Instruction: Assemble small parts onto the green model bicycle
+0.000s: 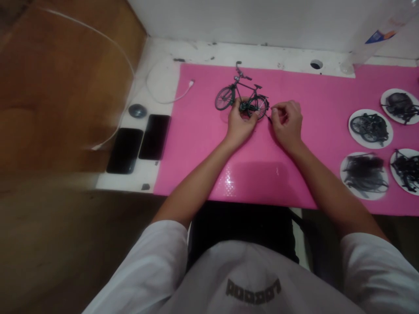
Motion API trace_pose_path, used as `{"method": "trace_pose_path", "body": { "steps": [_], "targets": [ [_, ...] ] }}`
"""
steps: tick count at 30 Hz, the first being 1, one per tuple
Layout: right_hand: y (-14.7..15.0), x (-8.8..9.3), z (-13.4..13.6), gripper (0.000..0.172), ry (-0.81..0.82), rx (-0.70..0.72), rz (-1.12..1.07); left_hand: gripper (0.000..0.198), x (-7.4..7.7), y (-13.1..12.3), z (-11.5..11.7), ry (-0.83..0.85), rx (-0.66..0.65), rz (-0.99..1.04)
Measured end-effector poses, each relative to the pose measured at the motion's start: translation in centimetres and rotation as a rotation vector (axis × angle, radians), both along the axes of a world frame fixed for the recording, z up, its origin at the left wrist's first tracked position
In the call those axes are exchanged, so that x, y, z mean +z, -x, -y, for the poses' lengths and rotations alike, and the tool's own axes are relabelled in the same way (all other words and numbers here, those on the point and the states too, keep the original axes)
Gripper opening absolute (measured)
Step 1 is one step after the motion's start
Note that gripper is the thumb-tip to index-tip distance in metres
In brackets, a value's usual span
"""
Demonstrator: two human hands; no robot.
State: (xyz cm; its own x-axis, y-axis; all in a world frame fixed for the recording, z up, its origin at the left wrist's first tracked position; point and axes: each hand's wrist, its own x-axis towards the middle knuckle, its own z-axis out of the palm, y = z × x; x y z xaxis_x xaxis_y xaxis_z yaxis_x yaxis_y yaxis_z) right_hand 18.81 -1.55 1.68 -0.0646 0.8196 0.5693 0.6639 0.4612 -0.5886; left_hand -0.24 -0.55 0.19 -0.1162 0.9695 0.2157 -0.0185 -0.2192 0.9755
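A small model bicycle (244,93) stands upright on its two spoked wheels on a glossy pink mat (203,144). Its thin frame is dark green and looks like metal, with a curved handlebar at its left end and a little saddle over the rear wheel. The left hand (240,124) comes up from below the bicycle, and its fingers are curled around the lower frame near the crank, just ahead of the rear wheel. The right hand (288,120) sits just right of the rear wheel. Its fingertips are pinched on a thin dark piece (269,118) that points towards the wheel rim. The piece is too small to tell whether it touches the wheel.

Well to the right of the bicycle lie four round white plates (371,145), each heaped with tangled dark wiry parts. Well to its left, off the mat on the white tabletop, two flat black phones (155,136) lie side by side. A small grey dome-shaped disc (137,110) sits just above them. A smooth white cable (170,100) loops between that disc and the bicycle, its plug end resting at the mat's edge. Up and right of the bicycle, a round hole (316,64) is cut in the tabletop.
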Motion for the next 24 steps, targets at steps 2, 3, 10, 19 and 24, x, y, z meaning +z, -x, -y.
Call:
{"method": "trace_pose_path", "body": {
  "steps": [2, 3, 10, 19, 24],
  "targets": [
    [-0.4, -0.4, -0.3, 0.035, -0.004, -0.024, 0.054, 0.058, 0.1, 0.5, -0.5, -0.009, 0.041, 0.001],
    [-0.6, -0.7, -0.5, 0.036, 0.002, -0.031, 0.079, 0.058, 0.1, 0.8, -0.7, -0.014, 0.059, 0.001],
    [-1.0, -2.0, -0.8, 0.039, 0.119, -0.021, 0.122, 0.059, 0.0, 1.2, -0.9, -0.012, 0.064, 0.0],
    [0.2, 0.1, 0.1, 0.051, 0.025, -0.044, -0.127, 0.057, -1.8, 1.0, -1.4, -0.082, 0.095, -0.109],
    [1.1, 1.4, 1.1, 0.046, -0.051, 0.055, -0.059, 0.054, -2.1, 1.0, -1.4, -0.12, 0.087, -0.187]
  ]
}}
